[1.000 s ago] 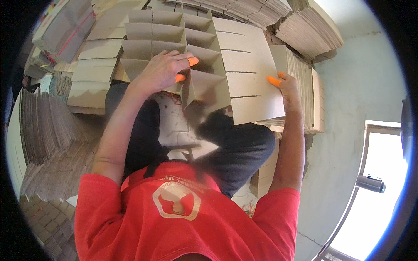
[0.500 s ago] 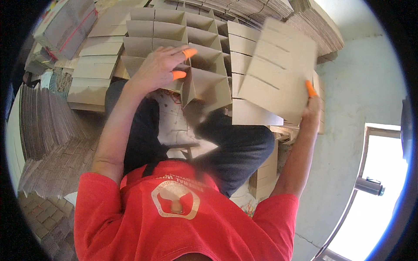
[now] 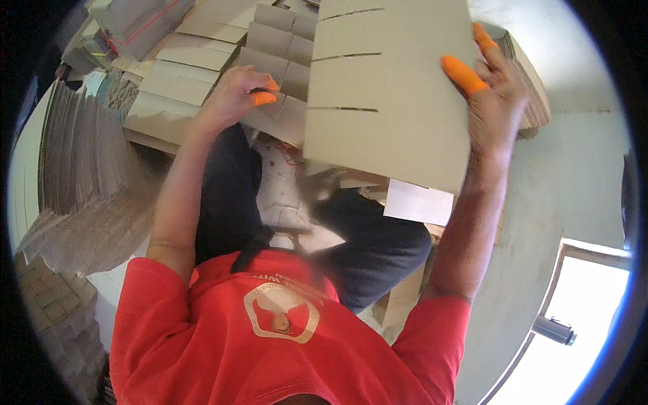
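Note:
My right hand (image 3: 496, 101) grips the right edge of a large tan cardboard sheet (image 3: 398, 128) with several parallel slits. Orange covers sit on its thumb and index finger. The sheet is raised and tilted in front of a partly assembled cardboard divider (image 3: 287, 50), hiding much of its right side. My left hand (image 3: 233, 94), also with orange covers on thumb and index finger, is closed at the divider's left side, fingertips bent around a panel. The exact contact there is partly hidden.
Slotted cardboard sheets (image 3: 175, 81) lie in overlapping rows at the left. Tall cardboard stacks stand by the left rim (image 3: 84, 148) and behind my right hand (image 3: 523, 81). A white-faced piece (image 3: 418, 201) lies near my right knee. A pale wall (image 3: 553, 182) borders the right side.
The slotted sheet in my right hand has moved left and closer, now covering much of the divider. My left hand's thumb and index finger have drawn nearer together. The view has shifted slightly.

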The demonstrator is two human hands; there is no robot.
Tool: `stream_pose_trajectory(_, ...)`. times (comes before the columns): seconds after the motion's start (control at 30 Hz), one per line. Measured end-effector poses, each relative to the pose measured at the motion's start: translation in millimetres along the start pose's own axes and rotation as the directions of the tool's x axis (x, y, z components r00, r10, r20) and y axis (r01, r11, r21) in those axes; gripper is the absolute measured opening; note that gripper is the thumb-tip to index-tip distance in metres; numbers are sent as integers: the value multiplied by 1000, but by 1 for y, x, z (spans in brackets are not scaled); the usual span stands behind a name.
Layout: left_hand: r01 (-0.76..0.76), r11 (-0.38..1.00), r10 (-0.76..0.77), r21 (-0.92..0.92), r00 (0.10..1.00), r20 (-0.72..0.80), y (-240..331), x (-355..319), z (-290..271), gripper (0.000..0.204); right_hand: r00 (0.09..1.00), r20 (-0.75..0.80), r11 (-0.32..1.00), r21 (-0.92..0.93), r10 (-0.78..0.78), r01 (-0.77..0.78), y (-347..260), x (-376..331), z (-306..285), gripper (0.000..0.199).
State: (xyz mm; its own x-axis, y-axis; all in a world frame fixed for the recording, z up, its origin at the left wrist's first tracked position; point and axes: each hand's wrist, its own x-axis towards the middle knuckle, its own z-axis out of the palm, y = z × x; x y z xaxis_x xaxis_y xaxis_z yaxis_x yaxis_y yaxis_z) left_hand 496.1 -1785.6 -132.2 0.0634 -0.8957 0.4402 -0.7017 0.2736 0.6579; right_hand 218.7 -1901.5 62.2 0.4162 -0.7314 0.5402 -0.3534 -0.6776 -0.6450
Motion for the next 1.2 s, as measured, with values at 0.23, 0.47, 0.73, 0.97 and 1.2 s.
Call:
stream_pose_trajectory(0.23, -91, 990, 95, 104, 995, -32, -3, -1, 0, 14, 996, 90, 1000, -22, 6, -4, 18, 32, 61, 58)
stream_pose_trajectory(0.47, -63, 994, 65, 87, 998, -26, -8, 3, 7, 15, 992, 119, 938, -337, -48, 85, 10, 44, 76, 54)
stream_pose_trajectory(0.73, -97, 990, 104, 99, 992, -68, -12, 6, 11, 14, 974, 216, 916, -373, -68, 147, -16, 53, 88, 49)
stream_pose_trajectory(0.97, -93, 995, 94, 33, 994, -47, -13, 3, 9, 13, 978, 207, 984, -175, 18, 18, 1, 36, 111, 37)
stream_pose_trajectory(1.2, -118, 991, 124, 55, 985, -116, -12, 4, 12, 13, 943, 332, 994, -92, -20, 54, 22, 38, 143, 35)
